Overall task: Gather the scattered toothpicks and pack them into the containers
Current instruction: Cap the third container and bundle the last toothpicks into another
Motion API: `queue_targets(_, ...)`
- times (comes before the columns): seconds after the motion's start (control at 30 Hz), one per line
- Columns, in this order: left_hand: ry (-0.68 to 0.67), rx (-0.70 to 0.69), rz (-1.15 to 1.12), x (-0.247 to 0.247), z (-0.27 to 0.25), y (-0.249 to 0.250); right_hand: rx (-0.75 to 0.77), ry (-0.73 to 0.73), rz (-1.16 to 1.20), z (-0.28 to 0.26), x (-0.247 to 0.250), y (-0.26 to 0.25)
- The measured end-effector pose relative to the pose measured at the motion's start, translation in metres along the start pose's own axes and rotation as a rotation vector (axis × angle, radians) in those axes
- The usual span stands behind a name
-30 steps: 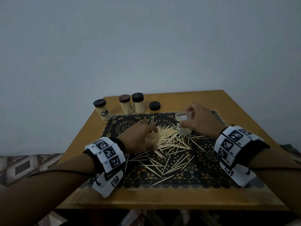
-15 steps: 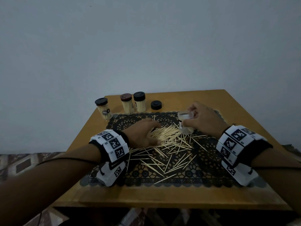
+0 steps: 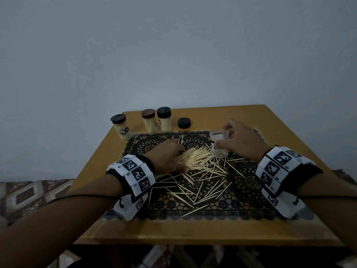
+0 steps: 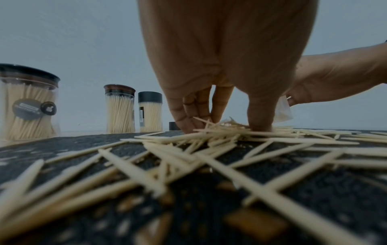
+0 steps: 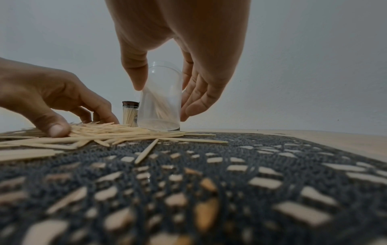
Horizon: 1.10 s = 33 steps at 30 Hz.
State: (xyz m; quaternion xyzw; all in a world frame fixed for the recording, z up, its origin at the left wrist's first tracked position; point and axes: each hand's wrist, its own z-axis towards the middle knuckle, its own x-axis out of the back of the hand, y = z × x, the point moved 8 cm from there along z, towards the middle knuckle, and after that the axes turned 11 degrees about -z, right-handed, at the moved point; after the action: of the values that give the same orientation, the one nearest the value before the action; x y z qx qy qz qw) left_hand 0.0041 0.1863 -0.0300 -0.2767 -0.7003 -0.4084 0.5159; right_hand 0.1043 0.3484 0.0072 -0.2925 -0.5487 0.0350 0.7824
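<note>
Pale toothpicks (image 3: pixel 201 161) lie heaped and scattered on a black lace mat (image 3: pixel 251 190). My left hand (image 3: pixel 182 159) sits on the heap, with the thumb (image 5: pixel 56 131) on the near side and curled fingers (image 4: pixel 188 126) on the far side, pinching a bundle of toothpicks (image 4: pixel 222 132) against the mat. Just right of the heap, my right hand (image 3: pixel 222 138) grips an upright clear container (image 3: pixel 219 151) that stands on the mat. In the right wrist view the thumb and fingers hold the container (image 5: pixel 161 112) from both sides. A few toothpicks seem to lean inside it.
Three lidded jars full of toothpicks (image 3: pixel 121 130) (image 3: pixel 149 122) (image 3: pixel 164 122) stand at the back left of the wooden table (image 3: pixel 212 231). A loose black lid (image 3: pixel 184 122) lies beside them. A grey wall rises behind the table.
My left hand has slid a little farther over the heap and drawn the toothpicks into a tighter bundle. The right hand has kept the clear container in the same spot.
</note>
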Motion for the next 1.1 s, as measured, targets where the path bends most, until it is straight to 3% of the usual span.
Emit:
queue_targets(0.43, 0.14, -0.11, -0.092, 0.01, -0.002, 0.005, 0.137, -0.034, -0.153, -0.004, -0.002, -0.013)
queue_targets(0.63, 0.119, -0.151, -0.052, 0.009, -0.003, 0.01, 0.243, -0.086, -0.319, -0.002, -0.014, -0.014)
queue_targets(0.8, 0.082, -0.174, -0.058, 0.006, -0.002, 0.012, 0.248, -0.191, -0.387, -0.005, -0.023, -0.015)
queue_targets(1.1, 0.078, -0.173, -0.069, 0.006, -0.001, 0.015, 0.215, -0.224, -0.396, -0.003, -0.029, -0.011)
